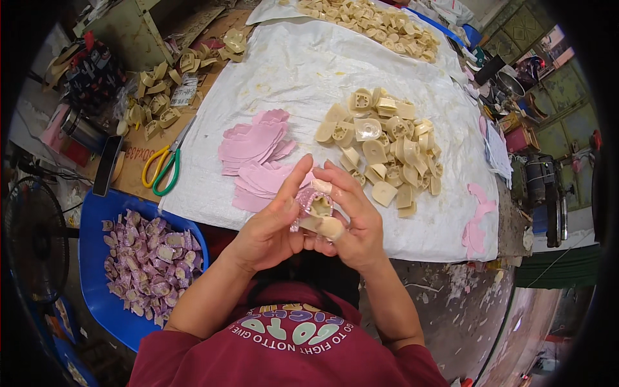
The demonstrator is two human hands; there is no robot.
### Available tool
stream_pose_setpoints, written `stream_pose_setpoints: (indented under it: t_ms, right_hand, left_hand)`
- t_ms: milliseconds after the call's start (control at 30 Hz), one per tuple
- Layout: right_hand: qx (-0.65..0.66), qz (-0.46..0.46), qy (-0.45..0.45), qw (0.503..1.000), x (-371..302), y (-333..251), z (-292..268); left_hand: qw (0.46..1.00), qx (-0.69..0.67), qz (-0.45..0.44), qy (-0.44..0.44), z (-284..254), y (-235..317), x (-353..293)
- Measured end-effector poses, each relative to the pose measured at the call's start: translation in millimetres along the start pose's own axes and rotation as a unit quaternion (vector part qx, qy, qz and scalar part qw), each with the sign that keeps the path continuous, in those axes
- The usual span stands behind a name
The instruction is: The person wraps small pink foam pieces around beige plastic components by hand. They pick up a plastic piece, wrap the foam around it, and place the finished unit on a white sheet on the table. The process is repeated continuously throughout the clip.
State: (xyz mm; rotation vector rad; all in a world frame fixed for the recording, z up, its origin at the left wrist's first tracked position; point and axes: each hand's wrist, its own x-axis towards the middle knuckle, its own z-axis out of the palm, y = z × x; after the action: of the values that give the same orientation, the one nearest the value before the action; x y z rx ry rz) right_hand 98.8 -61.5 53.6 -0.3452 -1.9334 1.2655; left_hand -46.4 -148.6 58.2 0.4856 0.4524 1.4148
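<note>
Both hands meet over the near edge of the table, around a small beige moulded piece, like a shoe heel, with a shiny pink covering [320, 205]. My left hand [267, 226] is curled at its left side, thumb upright against it. From the right, my right hand [362, 222] grips it, with tan tape on the index finger and thumb. Fingers hide much of the piece. Just beyond the left hand lie overlapping pink cut sheets [255, 151]. A heap of bare beige heel pieces [375, 151] is past the right hand.
A blue tub [97, 277] of pink-purple covered pieces stands at the left, beside a black fan [37, 238]. Scissors [169, 169] with yellow and green handles and a phone [108, 164] lie left. More beige pieces [380, 29] spread far back; pink scraps [476, 222] lie right.
</note>
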Motion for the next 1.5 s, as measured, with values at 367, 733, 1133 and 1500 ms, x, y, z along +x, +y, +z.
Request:
stream_pose_setpoints:
  t_ms: [367,733,1133,1500]
  right_hand:
    - [0.319,0.178,0.003,0.931,-5.0,-15.7,5.1]
    - [0.302,0.345,0.083,0.885,-15.3,7.6,-14.7]
    - [0.175,0.249,0.082,0.949,-21.6,-3.9,-12.1]
    - [0.211,0.234,0.101,0.944,-19.8,-3.7,-12.4]
  left_hand:
    - [0.993,0.089,0.070,-0.015,-2.1,0.9,2.5]
    - [0.588,0.765,0.235,-0.116,-0.4,32.2,9.6]
    - [0.575,0.786,0.203,-0.100,10.1,42.0,8.6]
    - [0.620,0.754,0.219,0.007,6.0,23.4,9.9]
